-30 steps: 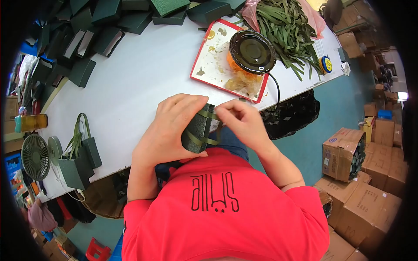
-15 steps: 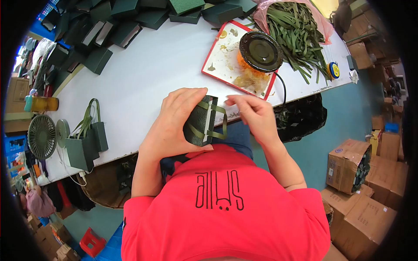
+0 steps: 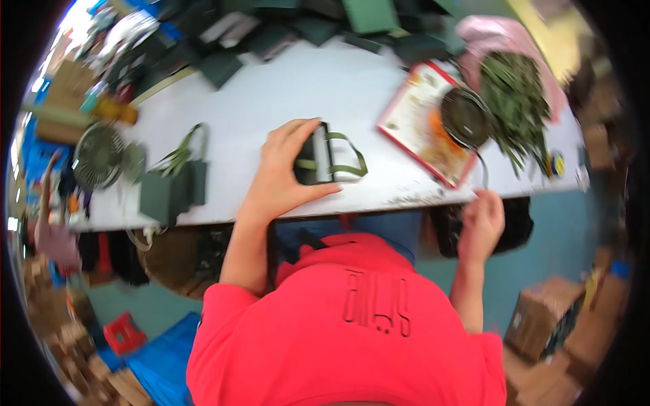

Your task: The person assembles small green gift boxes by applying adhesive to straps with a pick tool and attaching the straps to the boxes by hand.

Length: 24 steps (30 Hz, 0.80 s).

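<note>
My left hand point(image 3: 288, 162) is wrapped round a small dark green box point(image 3: 309, 159) at the table's front, fingers over its far end and thumb along its near side. Olive ribbon loops point(image 3: 352, 157) stick out from the box's right side, beside a pale strip. My right hand point(image 3: 483, 220) is apart from the box, off to the right by the table's front edge. Its fingers are curled together and somewhat blurred; whether anything small is between them is hidden.
On the white table point(image 3: 271, 88) are a red-edged board point(image 3: 414, 101) with a round dark-topped pot point(image 3: 466, 116), a bundle of olive ribbons point(image 3: 513, 101), green boxes point(image 3: 220, 68) and green ribbon-handled boxes point(image 3: 162, 196). A fan point(image 3: 99, 154) stands left. Cartons point(image 3: 542, 311) are right.
My right hand has moved away from the ribbon loops to the right, towards the table edge. My left hand still holds the box, now further over the table. The view has shifted.
</note>
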### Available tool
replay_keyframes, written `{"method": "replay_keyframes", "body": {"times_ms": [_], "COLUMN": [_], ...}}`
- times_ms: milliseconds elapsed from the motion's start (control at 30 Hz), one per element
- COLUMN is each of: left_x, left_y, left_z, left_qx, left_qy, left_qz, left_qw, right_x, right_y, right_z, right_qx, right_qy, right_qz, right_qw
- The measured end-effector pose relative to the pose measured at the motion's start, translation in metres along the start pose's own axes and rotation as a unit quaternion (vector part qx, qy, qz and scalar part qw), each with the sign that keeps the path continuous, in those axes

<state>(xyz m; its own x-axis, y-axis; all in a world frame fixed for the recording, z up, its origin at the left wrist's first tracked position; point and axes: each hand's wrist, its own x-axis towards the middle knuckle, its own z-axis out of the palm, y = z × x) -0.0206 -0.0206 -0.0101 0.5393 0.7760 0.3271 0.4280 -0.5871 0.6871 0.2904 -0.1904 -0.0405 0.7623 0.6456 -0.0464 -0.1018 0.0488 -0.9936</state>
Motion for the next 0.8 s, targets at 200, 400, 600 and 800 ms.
{"method": "replay_keyframes", "body": {"times_ms": [200, 400, 600, 800], "left_x": [-0.005, -0.004, -0.042, -0.144], "left_y": [-0.018, -0.041, -0.068, -0.066], "left_z": [-0.055, -0.075, -0.103, -0.146], "left_qx": [0.263, 0.359, 0.346, 0.354], "left_qy": [0.11, 0.045, -0.02, 0.009], "left_qz": [-0.064, -0.213, -0.403, -0.49], "left_qw": [0.956, 0.907, 0.847, 0.797], "right_x": [0.001, -0.002, -0.012, -0.004], "right_y": [0.004, 0.016, 0.009, 0.021], "right_z": [0.005, 0.018, 0.024, 0.005], "right_qx": [0.043, 0.012, 0.005, -0.05], "right_qy": [-0.052, -0.11, -0.101, -0.066], "right_qz": [0.032, 0.007, 0.0, -0.019], "right_qw": [0.997, 0.994, 0.995, 0.996]}}
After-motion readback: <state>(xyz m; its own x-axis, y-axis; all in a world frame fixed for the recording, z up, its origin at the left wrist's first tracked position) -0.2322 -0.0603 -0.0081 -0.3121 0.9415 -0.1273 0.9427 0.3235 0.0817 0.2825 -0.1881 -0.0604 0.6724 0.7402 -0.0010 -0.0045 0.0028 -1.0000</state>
